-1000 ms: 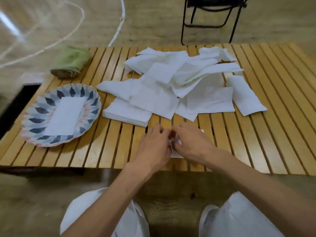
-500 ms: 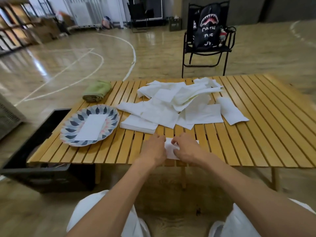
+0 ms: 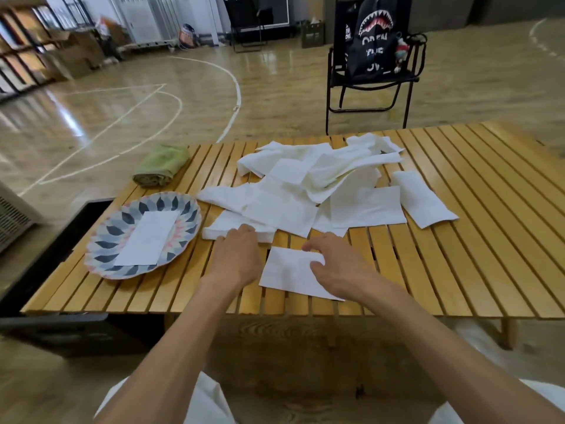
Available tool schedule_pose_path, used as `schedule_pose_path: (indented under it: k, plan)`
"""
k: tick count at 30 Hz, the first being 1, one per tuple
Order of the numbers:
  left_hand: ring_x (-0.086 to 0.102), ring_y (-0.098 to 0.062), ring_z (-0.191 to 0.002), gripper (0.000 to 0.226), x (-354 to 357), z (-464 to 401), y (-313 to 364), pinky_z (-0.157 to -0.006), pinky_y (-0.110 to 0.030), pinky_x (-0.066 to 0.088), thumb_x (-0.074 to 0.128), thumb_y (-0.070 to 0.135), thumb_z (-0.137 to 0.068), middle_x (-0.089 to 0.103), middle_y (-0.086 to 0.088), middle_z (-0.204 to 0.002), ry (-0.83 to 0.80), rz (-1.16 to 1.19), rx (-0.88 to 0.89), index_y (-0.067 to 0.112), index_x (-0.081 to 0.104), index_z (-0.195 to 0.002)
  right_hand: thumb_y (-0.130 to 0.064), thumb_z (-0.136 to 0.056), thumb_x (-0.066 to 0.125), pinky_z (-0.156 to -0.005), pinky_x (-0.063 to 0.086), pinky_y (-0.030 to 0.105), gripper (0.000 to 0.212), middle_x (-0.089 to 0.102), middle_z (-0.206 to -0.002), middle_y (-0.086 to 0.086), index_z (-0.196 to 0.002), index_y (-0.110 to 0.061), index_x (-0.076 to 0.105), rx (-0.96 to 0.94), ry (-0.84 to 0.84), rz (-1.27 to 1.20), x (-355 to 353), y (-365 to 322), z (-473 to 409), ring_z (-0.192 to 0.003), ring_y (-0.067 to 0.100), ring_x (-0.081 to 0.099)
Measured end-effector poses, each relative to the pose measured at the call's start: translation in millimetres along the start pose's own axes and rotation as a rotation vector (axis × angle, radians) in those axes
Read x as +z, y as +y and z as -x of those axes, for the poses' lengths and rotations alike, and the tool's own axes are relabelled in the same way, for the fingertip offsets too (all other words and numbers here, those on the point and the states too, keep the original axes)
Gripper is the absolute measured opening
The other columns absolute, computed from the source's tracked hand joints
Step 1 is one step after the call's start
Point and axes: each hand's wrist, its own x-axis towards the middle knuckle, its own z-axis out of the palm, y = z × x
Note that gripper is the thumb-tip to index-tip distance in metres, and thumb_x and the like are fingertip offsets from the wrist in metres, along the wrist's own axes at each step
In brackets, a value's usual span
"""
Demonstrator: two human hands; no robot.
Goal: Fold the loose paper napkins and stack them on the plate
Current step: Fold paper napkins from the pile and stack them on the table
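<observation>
One folded white paper napkin [image 3: 287, 272] is laid flat on the slatted wooden table [image 3: 458, 255], its right part covered by the right hand [image 3: 339, 267], fingers relaxed and spread. Left hand [image 3: 237, 255], fingers loose, is placed just left of it. One folded napkin [image 3: 149, 237] is held on the patterned oval plate [image 3: 104, 249]; loose white napkins [image 3: 321, 185] are heaped behind.

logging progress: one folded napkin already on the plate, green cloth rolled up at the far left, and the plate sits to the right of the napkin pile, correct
Not quite. The head view shows the patterned plate to the left of the loose napkin pile, not the right. The rest holds: one folded napkin lies on the plate, and the rolled green cloth sits at the far left of the slatted table.
</observation>
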Motion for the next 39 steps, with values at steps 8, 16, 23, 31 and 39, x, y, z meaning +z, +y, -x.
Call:
schedule_pose_path:
  k: [8, 16, 23, 31, 39]
  plan:
    - [0.056, -0.017, -0.112, 0.032, -60, 21, 9, -0.097, -0.037, 0.045, 0.053, 0.004, -0.092, 0.066, 0.006, -0.120, 0.346, 0.302, 0.203, 0.020, 0.072, -0.112, -0.034, -0.093, 0.069, -0.099, 0.044, 0.023, 0.054, 0.051, -0.133, -0.018, -0.142, -0.034, 0.048, -0.111, 0.286, -0.238, -32, 2, 15, -0.117, -0.002, 0.049]
    - [0.050, -0.011, -0.097, 0.029, -39, 30, 26, -0.087, -0.035, 0.042, 0.063, 0.002, -0.088, 0.068, 0.015, -0.102, 0.358, 0.354, 0.431, 0.025, 0.076, -0.100, -0.038, -0.093, 0.069, -0.089, 0.035, 0.003, 0.023, 0.065, -0.119, -0.018, -0.115, -0.036, 0.067, -0.161, 0.329, -0.208, -29, 0, 16, -0.103, -0.011, 0.050]
    - [0.061, -0.001, -0.101, 0.033, -36, 31, 7, -0.086, -0.021, 0.050, 0.072, 0.021, -0.087, 0.064, 0.013, -0.107, 0.244, 0.803, 0.271, 0.025, 0.054, -0.115, -0.017, -0.097, 0.066, -0.087, 0.056, 0.036, 0.006, 0.073, -0.092, -0.006, -0.095, -0.018, 0.071, -0.207, 0.420, -0.453, -38, 5, 21, -0.092, 0.010, 0.069]
    - [0.067, -0.013, -0.094, 0.020, -21, 22, -7, -0.084, -0.032, 0.047, 0.071, 0.024, -0.088, 0.075, 0.003, -0.102, -0.121, 1.346, -0.135, 0.016, 0.068, -0.107, -0.012, -0.098, 0.063, -0.091, 0.058, 0.038, 0.009, 0.078, -0.094, -0.003, -0.100, -0.017, 0.070, -0.057, 0.437, -0.809, -43, 14, 25, -0.094, 0.014, 0.074]
    - [0.067, -0.016, -0.086, 0.022, -19, 28, -1, -0.082, -0.036, 0.052, 0.064, 0.024, -0.093, 0.074, 0.000, -0.097, -0.171, 1.682, -0.181, 0.011, 0.065, -0.110, -0.014, -0.100, 0.060, -0.079, 0.060, 0.029, 0.009, 0.079, -0.096, 0.000, -0.102, -0.016, 0.068, 0.039, 0.358, -0.919, -45, 12, 32, -0.091, 0.015, 0.075]
